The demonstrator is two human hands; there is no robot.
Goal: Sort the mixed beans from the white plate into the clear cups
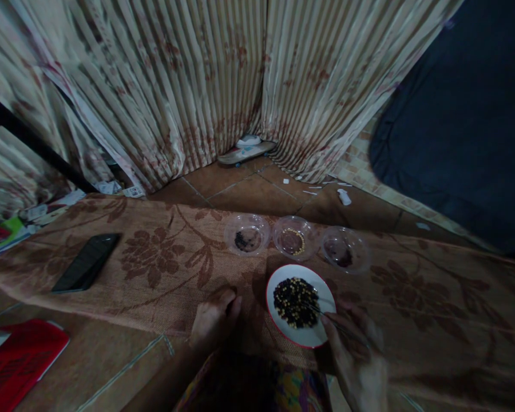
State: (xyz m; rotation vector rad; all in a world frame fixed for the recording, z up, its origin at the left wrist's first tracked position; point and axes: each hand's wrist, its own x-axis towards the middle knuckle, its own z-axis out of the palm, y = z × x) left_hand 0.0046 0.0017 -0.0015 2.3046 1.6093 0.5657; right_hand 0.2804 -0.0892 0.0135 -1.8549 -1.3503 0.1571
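Note:
A white plate with a red rim (271, 312) lies on the cloth-covered table in front of me. On it is a pile of mixed dark and yellow beans or seeds (296, 302). My right hand (360, 349) grips thin metal tweezers (341, 327), whose tips reach into the pile's right side. Loosely curled, my left hand (214, 317) rests on the cloth left of the plate, with nothing visible in it. Behind the plate stand three clear plastic bowls: the left bowl (257, 220) with black bits, the middle bowl (294, 220) with yellow ones, the right bowl (358, 249) with dark reddish ones.
A dark phone (86, 263) lies on the brown floral tablecloth (171, 309) at left. Papers (47, 212) pile up at the far left, and a red packet (30, 360) is below the near edge. A skateboard (246, 153) sits by the striped curtain (214, 74).

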